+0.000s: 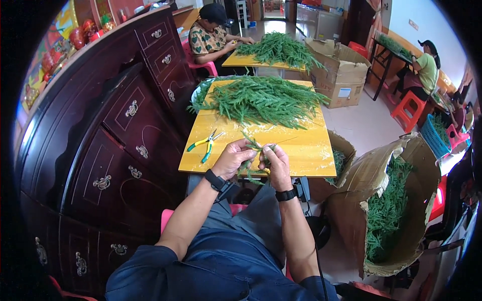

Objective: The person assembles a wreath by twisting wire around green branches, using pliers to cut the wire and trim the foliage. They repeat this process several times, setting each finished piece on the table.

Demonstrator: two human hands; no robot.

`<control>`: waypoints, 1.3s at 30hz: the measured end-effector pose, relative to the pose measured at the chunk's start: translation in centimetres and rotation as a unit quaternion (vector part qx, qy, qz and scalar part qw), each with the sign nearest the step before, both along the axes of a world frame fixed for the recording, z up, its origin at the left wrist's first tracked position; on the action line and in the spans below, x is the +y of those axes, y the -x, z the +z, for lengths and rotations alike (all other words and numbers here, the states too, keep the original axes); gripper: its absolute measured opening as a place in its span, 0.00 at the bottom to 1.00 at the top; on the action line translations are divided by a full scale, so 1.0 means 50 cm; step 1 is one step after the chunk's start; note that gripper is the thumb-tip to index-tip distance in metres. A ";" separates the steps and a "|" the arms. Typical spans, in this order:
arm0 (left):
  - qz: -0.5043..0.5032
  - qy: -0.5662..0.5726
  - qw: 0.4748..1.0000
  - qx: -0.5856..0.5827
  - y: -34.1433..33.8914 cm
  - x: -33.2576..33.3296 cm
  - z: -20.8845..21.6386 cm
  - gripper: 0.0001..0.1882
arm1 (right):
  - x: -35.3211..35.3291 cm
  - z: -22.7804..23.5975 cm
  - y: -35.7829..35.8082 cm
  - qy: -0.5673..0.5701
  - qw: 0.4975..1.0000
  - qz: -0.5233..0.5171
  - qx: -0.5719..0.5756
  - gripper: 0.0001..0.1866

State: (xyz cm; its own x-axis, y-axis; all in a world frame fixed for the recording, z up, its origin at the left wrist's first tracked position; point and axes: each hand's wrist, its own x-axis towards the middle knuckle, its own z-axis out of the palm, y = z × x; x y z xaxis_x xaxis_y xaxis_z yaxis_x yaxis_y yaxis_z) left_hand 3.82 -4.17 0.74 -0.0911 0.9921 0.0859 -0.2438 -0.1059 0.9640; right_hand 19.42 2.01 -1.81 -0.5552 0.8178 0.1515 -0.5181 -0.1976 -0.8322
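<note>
Both my hands meet over the near edge of a yellow wooden table point(306, 159), fingers pinched together. A green artificial pine sprig point(252, 144) is gripped between my left hand point(234, 158) and my right hand point(277, 164). Some of its needles hang below my fingers, and a thin stem or wire juts out toward the right. On the table to the left lie pliers point(206, 145) with yellow and green handles, their jaws apart. A large heap of green sprigs point(266, 100) covers the table's far half.
Dark drawers point(115, 135) stand close on my left. To my right are an open cardboard box point(351, 200) of greenery and a smaller carton point(346, 145). Ahead, a person point(211, 40) sits at another heaped table; a large carton point(339, 75) stands beside it.
</note>
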 end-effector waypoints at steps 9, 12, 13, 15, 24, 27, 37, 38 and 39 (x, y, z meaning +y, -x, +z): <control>0.017 0.022 0.999 0.039 0.002 0.001 0.004 0.10 | -0.001 -0.008 0.010 -0.015 0.999 -0.035 0.008 0.12; 0.017 0.023 0.999 0.038 0.002 -0.002 0.007 0.11 | -0.003 -0.004 0.013 -0.027 0.998 -0.049 -0.002 0.12; 0.017 0.023 0.999 0.038 0.002 -0.002 0.007 0.11 | -0.003 -0.003 0.012 -0.025 0.999 -0.047 -0.002 0.11; 0.009 0.022 0.999 0.033 0.002 -0.002 0.007 0.11 | -0.001 -0.001 0.009 -0.021 0.999 -0.043 -0.003 0.10; -0.003 0.024 0.999 -0.040 -0.017 -0.004 0.009 0.09 | 0.005 -0.003 0.004 -0.031 0.998 -0.047 -0.010 0.08; 0.010 0.017 0.999 -0.030 -0.019 0.000 0.003 0.07 | 0.007 -0.002 0.000 -0.036 0.998 -0.046 -0.025 0.08; 0.169 -0.308 0.794 0.497 -0.039 0.001 0.018 0.08 | 0.013 -0.008 -0.009 0.027 1.000 0.012 -0.007 0.08; 0.168 -0.308 0.794 0.496 -0.040 -0.001 0.016 0.08 | 0.012 -0.008 -0.010 0.032 0.999 0.016 0.007 0.09; 0.136 -0.239 0.874 0.400 -0.039 -0.006 0.013 0.07 | 0.010 -0.004 -0.009 0.035 0.999 0.021 0.022 0.09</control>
